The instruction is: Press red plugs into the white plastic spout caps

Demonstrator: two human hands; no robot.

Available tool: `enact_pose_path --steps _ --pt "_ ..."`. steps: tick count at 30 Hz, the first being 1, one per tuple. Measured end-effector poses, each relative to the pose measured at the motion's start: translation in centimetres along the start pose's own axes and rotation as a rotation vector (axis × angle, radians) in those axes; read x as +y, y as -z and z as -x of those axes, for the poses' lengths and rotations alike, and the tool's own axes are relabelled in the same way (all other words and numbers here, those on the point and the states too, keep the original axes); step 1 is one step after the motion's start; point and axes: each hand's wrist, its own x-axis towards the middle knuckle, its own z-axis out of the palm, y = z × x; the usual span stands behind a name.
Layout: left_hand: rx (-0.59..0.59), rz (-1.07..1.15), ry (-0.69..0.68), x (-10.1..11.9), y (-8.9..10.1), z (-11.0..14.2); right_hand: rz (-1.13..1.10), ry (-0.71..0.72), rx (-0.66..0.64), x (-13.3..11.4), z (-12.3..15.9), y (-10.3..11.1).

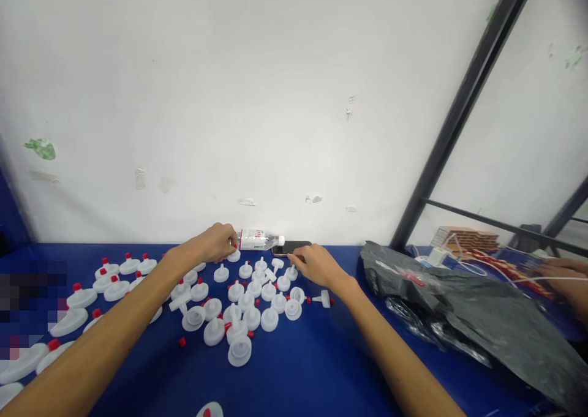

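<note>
My left hand (219,243) is closed at the far side of the blue table, its fingertips on the red tip of a white plastic nozzle cap (234,256). My right hand (316,264) reaches in from the right with thumb and fingers pinched together; what they hold, if anything, is too small to make out. Just below those fingertips stands another white nozzle cap (291,273) with a bare spout. Between and in front of my hands lie several more white nozzle caps (269,319), some upright, some tipped over. Small loose red tips (182,341) are scattered among them.
Many red-tipped nozzle caps (116,289) stand at the left. A clear bottle (255,239) and a dark phone (280,250) lie along the wall. To the right are a grey plastic bag (459,307), a black metal post (452,135), cables, and another person's hand (567,279).
</note>
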Motion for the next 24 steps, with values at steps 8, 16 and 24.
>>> enact_pose_path --steps 8,16,24 --pt "-0.028 0.031 0.000 0.15 0.00 -0.09 0.000 0.004 -0.002 0.01 -0.01 0.00" --pt "-0.030 0.054 0.033 0.49 0.07 0.38 0.003 0.008 -0.006 0.03 0.00 0.01" --pt "-0.078 0.065 0.037 0.61 -0.38 0.27 0.004 0.022 -0.011 0.03 -0.02 -0.05"
